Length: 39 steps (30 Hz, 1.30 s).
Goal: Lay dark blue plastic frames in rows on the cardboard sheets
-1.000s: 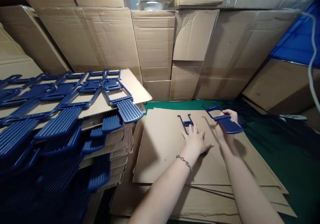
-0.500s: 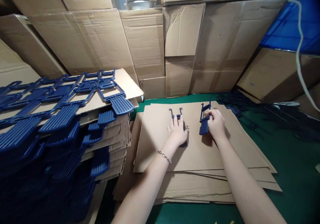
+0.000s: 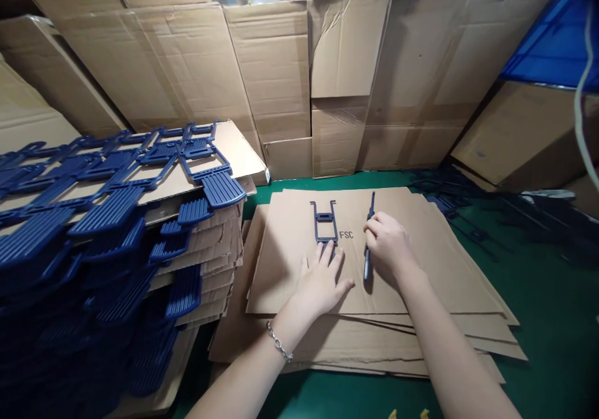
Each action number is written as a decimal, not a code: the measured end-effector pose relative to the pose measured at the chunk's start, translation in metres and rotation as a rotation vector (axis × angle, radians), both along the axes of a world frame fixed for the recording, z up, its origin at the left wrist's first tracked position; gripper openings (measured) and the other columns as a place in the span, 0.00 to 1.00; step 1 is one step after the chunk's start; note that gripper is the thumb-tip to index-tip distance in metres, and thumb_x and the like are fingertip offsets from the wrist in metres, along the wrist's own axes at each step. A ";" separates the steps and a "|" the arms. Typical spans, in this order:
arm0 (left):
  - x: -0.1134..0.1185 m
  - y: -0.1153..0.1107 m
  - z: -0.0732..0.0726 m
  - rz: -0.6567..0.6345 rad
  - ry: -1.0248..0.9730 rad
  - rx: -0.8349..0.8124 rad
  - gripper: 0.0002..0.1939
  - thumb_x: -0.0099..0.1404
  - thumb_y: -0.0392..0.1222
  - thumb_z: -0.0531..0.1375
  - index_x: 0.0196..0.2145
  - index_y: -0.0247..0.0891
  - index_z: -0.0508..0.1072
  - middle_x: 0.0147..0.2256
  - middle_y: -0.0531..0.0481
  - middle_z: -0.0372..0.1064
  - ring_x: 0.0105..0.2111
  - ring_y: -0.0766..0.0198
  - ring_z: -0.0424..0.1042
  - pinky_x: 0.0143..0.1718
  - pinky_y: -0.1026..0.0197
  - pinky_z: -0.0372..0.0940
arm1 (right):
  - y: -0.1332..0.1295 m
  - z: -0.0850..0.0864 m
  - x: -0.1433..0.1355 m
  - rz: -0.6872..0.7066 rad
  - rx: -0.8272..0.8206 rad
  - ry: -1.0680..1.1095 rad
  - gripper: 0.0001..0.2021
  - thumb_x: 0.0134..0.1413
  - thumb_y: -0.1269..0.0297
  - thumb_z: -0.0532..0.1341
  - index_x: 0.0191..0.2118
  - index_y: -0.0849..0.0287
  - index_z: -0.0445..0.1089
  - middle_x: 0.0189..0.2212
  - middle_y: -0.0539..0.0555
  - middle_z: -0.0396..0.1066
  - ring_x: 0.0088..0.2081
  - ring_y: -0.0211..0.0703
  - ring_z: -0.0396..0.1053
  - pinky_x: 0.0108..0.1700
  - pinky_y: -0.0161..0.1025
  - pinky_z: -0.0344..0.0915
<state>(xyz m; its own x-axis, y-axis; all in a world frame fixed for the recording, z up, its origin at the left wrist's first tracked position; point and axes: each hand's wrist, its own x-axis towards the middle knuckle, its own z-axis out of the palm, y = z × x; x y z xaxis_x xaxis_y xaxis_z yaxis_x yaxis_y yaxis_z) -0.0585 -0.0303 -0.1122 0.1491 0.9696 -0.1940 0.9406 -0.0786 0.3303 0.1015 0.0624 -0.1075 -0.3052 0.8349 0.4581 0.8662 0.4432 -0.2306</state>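
A blue plastic part (image 3: 324,221) lies flat on the top cardboard sheet (image 3: 435,269), next to the printed letters FSC. My left hand (image 3: 322,283) rests palm down on that part's near end, fingers spread over it. My right hand (image 3: 389,242) grips a second blue plastic part (image 3: 369,239), held on edge so it shows as a thin strip, its lower end touching the cardboard. The two parts are a short gap apart.
At the left, layers of cardboard carry many blue parts (image 3: 116,188), stacked higher than the work sheet. Cardboard boxes (image 3: 281,75) wall the back. Loose dark parts (image 3: 472,210) lie on the green floor at the right. A white cable (image 3: 580,113) hangs at the far right.
My left hand slid toward me, uncovering the flat part and the FSC print. My right hand lowered its part, on edge, onto the cardboard beside it.
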 end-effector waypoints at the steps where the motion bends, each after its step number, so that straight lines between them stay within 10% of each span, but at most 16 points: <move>1: -0.002 -0.002 -0.001 0.024 0.026 0.028 0.34 0.61 0.61 0.42 0.62 0.47 0.43 0.63 0.56 0.27 0.63 0.53 0.32 0.59 0.34 0.39 | -0.001 -0.002 -0.005 0.022 -0.078 -0.003 0.11 0.53 0.71 0.49 0.30 0.60 0.68 0.33 0.54 0.65 0.35 0.40 0.62 0.36 0.36 0.55; 9: -0.033 0.003 -0.003 0.325 0.260 0.164 0.34 0.63 0.56 0.44 0.60 0.31 0.49 0.62 0.45 0.38 0.63 0.53 0.36 0.61 0.37 0.37 | -0.011 -0.011 -0.032 0.119 -0.325 -0.047 0.16 0.57 0.68 0.48 0.49 0.59 0.64 0.44 0.54 0.66 0.44 0.42 0.63 0.43 0.36 0.56; 16: -0.046 0.008 -0.012 0.472 0.177 0.259 0.30 0.62 0.55 0.46 0.59 0.41 0.54 0.59 0.41 0.44 0.60 0.48 0.42 0.55 0.31 0.45 | -0.035 0.004 -0.050 -0.160 -0.234 -0.144 0.19 0.55 0.52 0.49 0.25 0.60 0.67 0.28 0.54 0.67 0.34 0.45 0.66 0.30 0.37 0.54; 23: -0.053 0.018 -0.011 0.447 0.086 0.226 0.28 0.62 0.54 0.47 0.57 0.41 0.57 0.59 0.42 0.44 0.60 0.51 0.44 0.60 0.37 0.40 | -0.038 0.004 -0.051 -0.279 -0.316 -0.208 0.17 0.56 0.57 0.49 0.32 0.62 0.71 0.32 0.58 0.68 0.37 0.47 0.66 0.29 0.36 0.56; 39: -0.053 0.020 -0.018 0.464 0.118 0.221 0.35 0.63 0.57 0.40 0.60 0.31 0.50 0.62 0.38 0.36 0.63 0.51 0.35 0.59 0.34 0.32 | -0.057 -0.010 -0.073 0.179 -0.235 -0.129 0.16 0.56 0.56 0.49 0.45 0.57 0.64 0.41 0.57 0.62 0.39 0.46 0.62 0.39 0.41 0.60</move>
